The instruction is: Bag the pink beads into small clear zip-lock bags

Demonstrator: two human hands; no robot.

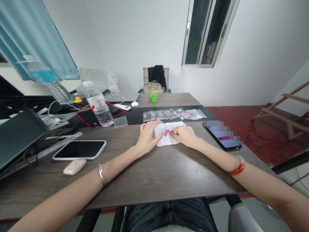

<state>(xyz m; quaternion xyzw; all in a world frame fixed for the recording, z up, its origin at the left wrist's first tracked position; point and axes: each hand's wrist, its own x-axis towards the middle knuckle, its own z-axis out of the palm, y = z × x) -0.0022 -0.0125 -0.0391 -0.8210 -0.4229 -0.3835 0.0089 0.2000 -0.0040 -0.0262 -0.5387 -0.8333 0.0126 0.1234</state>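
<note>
A small cluster of pink beads (166, 132) lies on a white tissue (174, 139) on the table. My left hand (147, 138) rests at the tissue's left edge, its fingers stretched out and the thumb apart, pointing at the beads. From the right, my right hand (185, 135) pinches at the cluster's edge with thumb and forefinger; the exact bead between the fingertips is too small to tell. Just beyond the tissue, several small clear bags (170, 114) with pink pieces inside lie in an overlapping row.
A phone (222, 135) lies right of the tissue. On the left are a white-edged tablet or phone (79, 150), a white case (75, 166), a laptop (21, 138), water bottles (98, 104) and a clear bag (120, 122). A green box (154, 97) stands farther back.
</note>
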